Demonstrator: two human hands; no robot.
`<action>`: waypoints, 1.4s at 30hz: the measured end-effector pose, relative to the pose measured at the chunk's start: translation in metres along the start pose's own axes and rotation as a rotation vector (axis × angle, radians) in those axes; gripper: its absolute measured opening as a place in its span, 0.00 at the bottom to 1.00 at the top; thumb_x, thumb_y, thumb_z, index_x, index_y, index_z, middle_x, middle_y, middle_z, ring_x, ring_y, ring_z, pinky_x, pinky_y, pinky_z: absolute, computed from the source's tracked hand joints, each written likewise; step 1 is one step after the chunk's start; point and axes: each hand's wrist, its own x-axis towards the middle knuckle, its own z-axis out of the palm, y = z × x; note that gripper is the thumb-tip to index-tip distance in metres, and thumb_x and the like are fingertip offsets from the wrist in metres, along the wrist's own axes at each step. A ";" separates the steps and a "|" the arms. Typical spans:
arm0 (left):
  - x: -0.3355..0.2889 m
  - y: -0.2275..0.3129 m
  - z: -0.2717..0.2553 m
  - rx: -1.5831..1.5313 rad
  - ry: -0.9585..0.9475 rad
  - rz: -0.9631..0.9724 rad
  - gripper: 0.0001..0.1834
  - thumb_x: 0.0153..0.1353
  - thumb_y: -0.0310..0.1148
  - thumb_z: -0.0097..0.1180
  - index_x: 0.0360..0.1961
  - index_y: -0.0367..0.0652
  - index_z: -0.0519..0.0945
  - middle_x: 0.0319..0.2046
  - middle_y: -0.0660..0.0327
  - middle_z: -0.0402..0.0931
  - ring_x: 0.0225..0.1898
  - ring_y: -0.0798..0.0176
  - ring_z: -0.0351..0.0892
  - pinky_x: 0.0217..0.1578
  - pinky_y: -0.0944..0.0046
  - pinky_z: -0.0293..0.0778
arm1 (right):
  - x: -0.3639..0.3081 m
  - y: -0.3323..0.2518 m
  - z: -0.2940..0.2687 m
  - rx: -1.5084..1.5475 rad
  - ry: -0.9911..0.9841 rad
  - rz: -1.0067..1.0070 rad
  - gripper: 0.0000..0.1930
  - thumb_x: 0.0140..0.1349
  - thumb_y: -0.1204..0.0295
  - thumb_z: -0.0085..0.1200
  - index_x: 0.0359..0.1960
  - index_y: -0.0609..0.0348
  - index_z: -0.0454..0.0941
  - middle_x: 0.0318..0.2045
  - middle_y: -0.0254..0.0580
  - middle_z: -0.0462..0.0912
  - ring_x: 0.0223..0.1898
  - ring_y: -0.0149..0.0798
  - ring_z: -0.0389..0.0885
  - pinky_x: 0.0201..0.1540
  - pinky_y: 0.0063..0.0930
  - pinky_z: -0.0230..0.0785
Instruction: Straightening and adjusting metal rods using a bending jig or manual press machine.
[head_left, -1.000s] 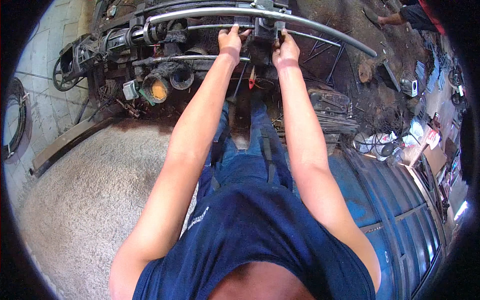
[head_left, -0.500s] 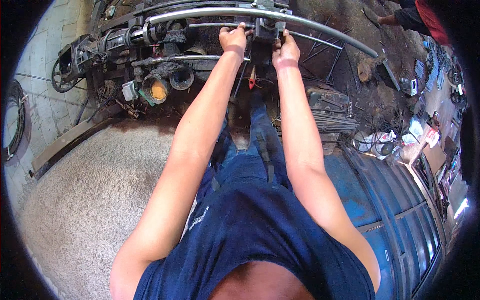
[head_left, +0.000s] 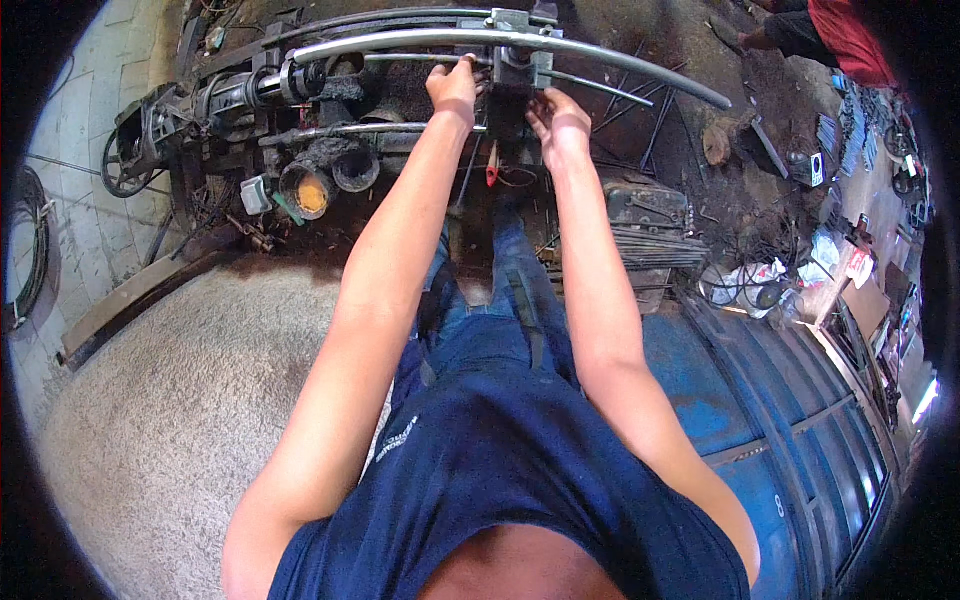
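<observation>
My left hand (head_left: 455, 90) is at the left side of a dark metal block (head_left: 516, 72) on a long greasy machine. Its fingers are curled, with the thumb by a thin rod (head_left: 420, 58); the fingertips are partly hidden, so what they grip is unclear. Just below the block's right edge, my right hand (head_left: 562, 125) has its fingers bent and apart, holding nothing I can see. A long, shiny metal pipe (head_left: 420, 40) crosses the block's top and runs out beyond it to the right.
Left of my hands are a handwheel (head_left: 122, 160) and a can with orange contents (head_left: 312, 195). A red-tipped tool (head_left: 492, 172) hangs below the block. Thin rods (head_left: 660, 248) lie to the right, above blue metal panels (head_left: 700, 390). Another person's red garment (head_left: 850, 40) shows at upper right.
My right hand has come down off the block's right side, and its fingers have loosened. My left hand stays at the block's left side. The whole view has shifted slightly.
</observation>
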 end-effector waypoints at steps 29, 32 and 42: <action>-0.003 0.009 -0.048 -0.030 -0.095 -0.014 0.34 0.61 0.46 0.54 0.59 0.33 0.59 0.53 0.45 0.69 0.47 0.50 0.78 0.41 0.57 0.78 | -0.140 -0.148 0.007 -1.115 -0.203 -1.597 0.13 0.54 0.65 0.59 0.35 0.61 0.74 0.33 0.47 0.80 0.37 0.47 0.79 0.49 0.40 0.67; -0.059 0.010 -0.113 0.104 -0.209 0.192 0.32 0.64 0.42 0.53 0.61 0.34 0.56 0.48 0.51 0.72 0.45 0.59 0.79 0.42 0.64 0.75 | -0.111 -0.165 0.007 -1.620 -0.287 -1.176 0.20 0.55 0.58 0.56 0.41 0.60 0.69 0.39 0.49 0.77 0.46 0.51 0.74 0.56 0.49 0.58; -0.178 -0.057 -0.396 0.171 0.377 0.106 0.24 0.67 0.37 0.48 0.59 0.39 0.58 0.45 0.53 0.74 0.38 0.64 0.79 0.34 0.69 0.73 | -0.165 -0.025 0.150 -1.590 -0.876 -0.809 0.14 0.51 0.68 0.46 0.32 0.68 0.78 0.29 0.64 0.79 0.34 0.53 0.81 0.38 0.41 0.73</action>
